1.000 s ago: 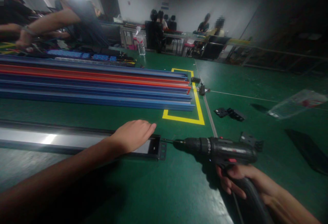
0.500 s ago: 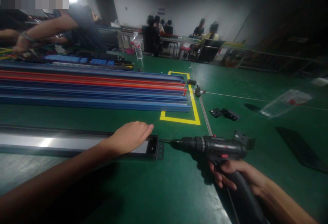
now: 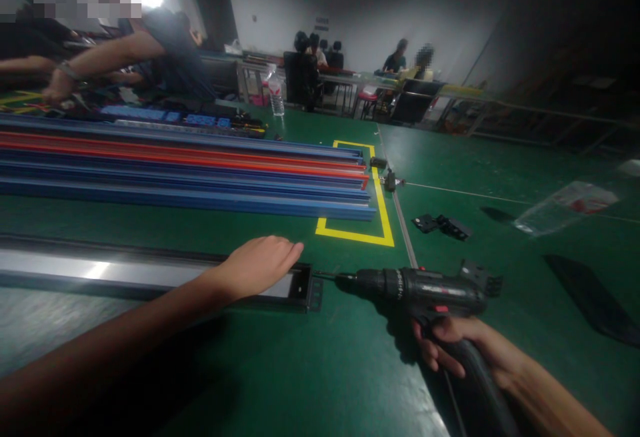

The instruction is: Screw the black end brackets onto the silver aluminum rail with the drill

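Note:
A black cordless drill (image 3: 440,290) is gripped in my right hand (image 3: 455,344), lying level with its chuck pointing left. Its long thin bit (image 3: 327,275) reaches the end cap of a long black-framed bar (image 3: 120,265) with a shiny silver face. My left hand (image 3: 263,265) lies over the bar near that end, its fingers curled over the far edge and their tips hidden. A small slotted black tab (image 3: 317,295) sticks out of the bar's end. Whether the bit sits in a screw is too small to tell.
Blue and red long profiles (image 3: 200,174) lie beyond the bar, ending inside a yellow tape outline (image 3: 355,235). Small black parts (image 3: 443,225), a plastic bottle on its side (image 3: 565,207) and a dark flat piece (image 3: 590,297) lie right. Across the table, a co-worker's arm (image 3: 110,57) reaches over parts.
The whole view has shifted slightly right. Both hands, the drill and the bar keep nearly the same places relative to each other.

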`<move>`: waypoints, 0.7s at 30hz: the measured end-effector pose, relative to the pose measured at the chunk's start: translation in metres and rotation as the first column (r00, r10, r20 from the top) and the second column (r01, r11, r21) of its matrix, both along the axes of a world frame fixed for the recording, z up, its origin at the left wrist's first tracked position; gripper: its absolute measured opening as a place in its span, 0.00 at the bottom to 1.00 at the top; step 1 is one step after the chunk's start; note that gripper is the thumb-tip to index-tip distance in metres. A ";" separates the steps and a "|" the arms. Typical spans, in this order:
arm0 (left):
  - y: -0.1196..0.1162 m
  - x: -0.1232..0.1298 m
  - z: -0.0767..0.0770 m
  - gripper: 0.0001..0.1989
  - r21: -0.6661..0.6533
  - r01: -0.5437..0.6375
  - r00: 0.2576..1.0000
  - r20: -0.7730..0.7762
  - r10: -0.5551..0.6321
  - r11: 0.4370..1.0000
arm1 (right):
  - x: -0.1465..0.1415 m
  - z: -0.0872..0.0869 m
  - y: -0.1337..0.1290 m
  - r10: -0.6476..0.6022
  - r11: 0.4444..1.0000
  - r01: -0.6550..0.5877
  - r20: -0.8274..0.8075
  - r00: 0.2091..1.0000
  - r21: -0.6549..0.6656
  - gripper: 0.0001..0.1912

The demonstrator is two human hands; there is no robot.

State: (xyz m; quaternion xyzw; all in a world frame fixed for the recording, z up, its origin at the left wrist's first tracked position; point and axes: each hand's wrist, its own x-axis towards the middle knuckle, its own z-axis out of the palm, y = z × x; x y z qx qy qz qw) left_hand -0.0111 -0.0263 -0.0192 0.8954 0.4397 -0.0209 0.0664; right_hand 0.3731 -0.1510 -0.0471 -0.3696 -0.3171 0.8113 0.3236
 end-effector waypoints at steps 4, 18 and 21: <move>0.000 0.000 0.001 0.25 -0.009 0.001 1.000 -0.017 -0.002 1.000 | 0.000 0.001 -0.002 -0.009 1.000 0.009 0.001 1.000 -0.015 0.13; 0.001 0.000 0.001 0.28 -0.024 -0.011 1.000 0.020 0.011 1.000 | 0.001 0.000 -0.002 -0.011 1.000 0.011 0.001 1.000 -0.011 0.12; 0.000 -0.001 0.000 0.27 -0.032 -0.017 1.000 0.026 0.018 0.999 | 0.000 0.000 -0.002 -0.021 1.000 0.021 0.004 1.000 -0.016 0.13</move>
